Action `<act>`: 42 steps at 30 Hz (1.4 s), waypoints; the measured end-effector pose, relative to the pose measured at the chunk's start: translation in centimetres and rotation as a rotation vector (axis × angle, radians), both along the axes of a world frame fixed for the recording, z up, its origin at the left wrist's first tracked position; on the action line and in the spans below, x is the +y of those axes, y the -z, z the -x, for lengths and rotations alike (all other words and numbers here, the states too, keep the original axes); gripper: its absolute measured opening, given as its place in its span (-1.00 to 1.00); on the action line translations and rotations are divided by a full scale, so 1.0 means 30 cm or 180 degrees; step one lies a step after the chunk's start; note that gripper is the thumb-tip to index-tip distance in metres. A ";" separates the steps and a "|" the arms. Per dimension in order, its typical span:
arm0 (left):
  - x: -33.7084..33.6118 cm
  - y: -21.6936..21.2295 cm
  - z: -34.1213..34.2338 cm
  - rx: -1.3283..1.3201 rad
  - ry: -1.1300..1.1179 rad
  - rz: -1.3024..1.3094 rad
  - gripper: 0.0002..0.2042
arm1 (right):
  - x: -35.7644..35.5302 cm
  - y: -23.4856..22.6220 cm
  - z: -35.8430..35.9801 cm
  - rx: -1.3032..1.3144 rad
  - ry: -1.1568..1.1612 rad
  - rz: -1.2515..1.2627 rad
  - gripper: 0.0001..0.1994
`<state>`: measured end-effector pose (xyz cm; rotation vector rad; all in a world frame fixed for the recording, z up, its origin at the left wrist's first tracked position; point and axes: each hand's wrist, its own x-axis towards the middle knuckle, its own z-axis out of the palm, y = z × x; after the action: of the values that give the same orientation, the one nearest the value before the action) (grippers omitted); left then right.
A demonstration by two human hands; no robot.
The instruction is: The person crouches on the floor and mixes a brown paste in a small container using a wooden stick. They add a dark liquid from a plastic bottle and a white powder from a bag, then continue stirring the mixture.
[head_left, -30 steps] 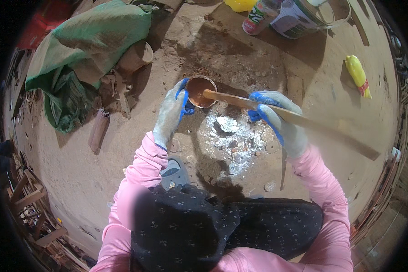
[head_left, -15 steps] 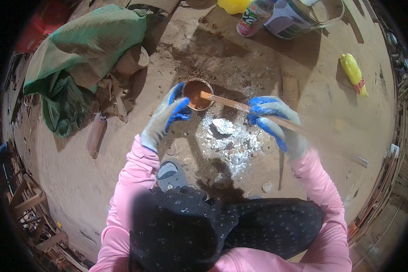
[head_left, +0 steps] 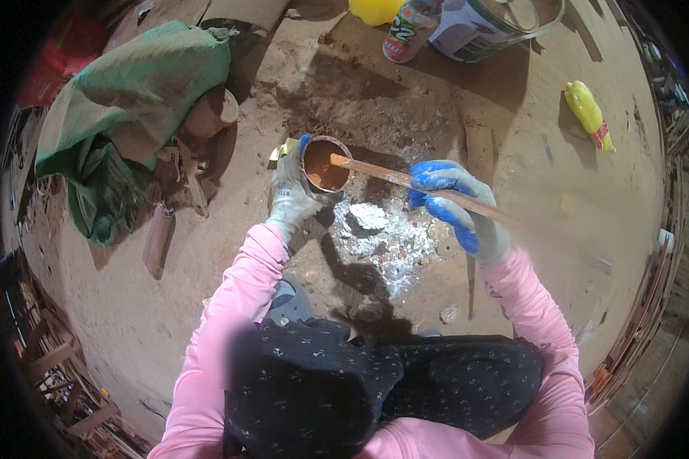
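In my left hand (head_left: 292, 187), gloved in grey and blue, is a round cup (head_left: 305, 170) with reddish-brown material inside. The back of this hand faces up, and the fingers are wrapped round the cup's left side. A small yellow patch shows by those fingertips; I cannot tell what it is. My right hand (head_left: 459, 200), in a matching glove with white smears, grips a long, thin brown stick (head_left: 383, 174). The stick slants down to the left, its orange-brown tip inside the cup's mouth. Its far end is blurred at the right.
White powder with a pale lump (head_left: 369, 216) lies on the dirt ground below the cup. A green sack (head_left: 142, 84) and a brown bottle-like object (head_left: 158, 241) lie left. A drink bottle (head_left: 412, 32) and bucket (head_left: 471, 34) stand at the back, a yellow packet (head_left: 586, 111) right.
My left hand has turned round the cup, so its back now shows instead of the blue fingers. The cup has shifted slightly left. My right hand keeps its hold on the stick.
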<state>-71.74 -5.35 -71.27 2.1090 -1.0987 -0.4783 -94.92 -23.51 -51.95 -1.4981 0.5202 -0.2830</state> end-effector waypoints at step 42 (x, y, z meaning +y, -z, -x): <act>-0.734 -0.151 0.686 -0.0429 0.1758 0.0775 0.02 | -0.022 0.008 0.866 -0.0533 0.2825 -0.0076 -0.69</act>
<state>-92.31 -27.37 -66.74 1.6313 -1.7350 -0.4303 -120.88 -24.16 -52.19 -1.1271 1.0280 -1.0746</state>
